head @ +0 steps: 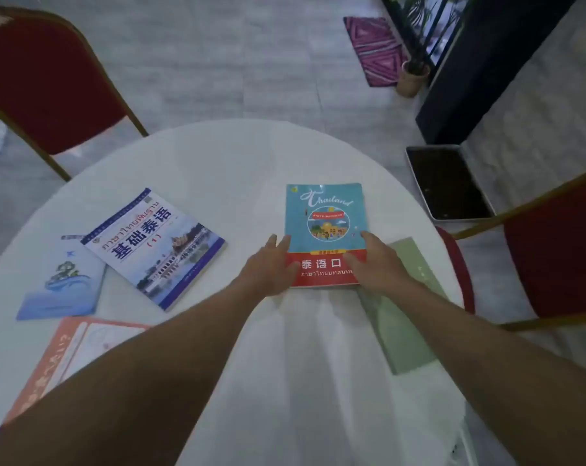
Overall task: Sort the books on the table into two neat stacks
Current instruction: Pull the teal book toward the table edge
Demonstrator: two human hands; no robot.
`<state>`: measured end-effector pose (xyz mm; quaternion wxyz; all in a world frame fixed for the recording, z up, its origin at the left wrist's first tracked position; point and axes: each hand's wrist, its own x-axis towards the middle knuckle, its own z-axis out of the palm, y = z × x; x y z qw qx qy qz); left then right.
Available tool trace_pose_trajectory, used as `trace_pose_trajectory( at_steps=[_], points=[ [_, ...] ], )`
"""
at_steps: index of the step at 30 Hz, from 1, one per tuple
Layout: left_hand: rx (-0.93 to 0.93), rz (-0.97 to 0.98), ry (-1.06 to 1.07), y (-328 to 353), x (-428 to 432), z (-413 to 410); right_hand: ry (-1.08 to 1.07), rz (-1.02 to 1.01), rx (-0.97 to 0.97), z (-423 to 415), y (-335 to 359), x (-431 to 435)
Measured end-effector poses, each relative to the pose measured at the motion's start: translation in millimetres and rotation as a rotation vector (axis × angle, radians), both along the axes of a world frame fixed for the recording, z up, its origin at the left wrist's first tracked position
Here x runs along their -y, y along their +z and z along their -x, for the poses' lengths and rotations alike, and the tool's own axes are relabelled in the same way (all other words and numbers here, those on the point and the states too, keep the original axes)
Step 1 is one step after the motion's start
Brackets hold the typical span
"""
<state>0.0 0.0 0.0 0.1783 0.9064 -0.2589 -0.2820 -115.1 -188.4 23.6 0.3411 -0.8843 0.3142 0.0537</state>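
Observation:
A teal and red Thailand book (325, 213) lies flat right of centre on the round white table (224, 163). My left hand (271, 267) rests at its lower left edge with fingers spread. My right hand (375, 264) lies on its lower right corner, fingers over the red band. A white and blue book (154, 247) sits at the left, partly over a thin blue booklet (59, 284). An orange book (66, 351) lies at the near left, partly under my left arm. A pale green book (402, 331) lies under my right forearm.
Red chairs with gold frames stand at the far left (39, 79) and at the right (553, 257). A dark tray (448, 183) lies on the floor beyond the table's right edge, near a potted plant (412, 75) and a pink mat (375, 48).

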Motion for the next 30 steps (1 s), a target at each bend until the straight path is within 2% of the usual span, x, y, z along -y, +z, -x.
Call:
trace_pose_trajectory(
  at_steps=[4,8,13,17,22,26,30],
  points=[
    [-0.103,0.013,0.034,-21.6,4.6,3.6,-0.049,-0.046,-0.012,0.9,-16.6,-4.2],
    [-0.128,0.075,0.045,-32.3,10.3,7.8,-0.012,0.047,0.012,4.0,-30.9,-8.6],
    [-0.213,0.159,0.248,-30.8,10.2,10.0,0.005,0.096,-0.032,5.0,-37.2,-10.6],
    [-0.204,0.040,0.245,-30.2,-12.9,19.8,0.068,0.082,-0.066,14.8,-38.5,-30.2],
    [-0.158,-0.132,0.224,-24.7,-59.8,47.5,0.272,0.063,-0.123,45.5,-44.2,-69.2],
    [-0.112,-0.165,0.180,-20.0,-95.5,86.4,0.350,0.043,-0.081,82.2,-51.5,-102.0],
    [-0.063,-0.151,0.179,-18.1,-119.1,127.4,0.421,0.110,-0.113,113.4,-54.5,-117.8]
  ],
)
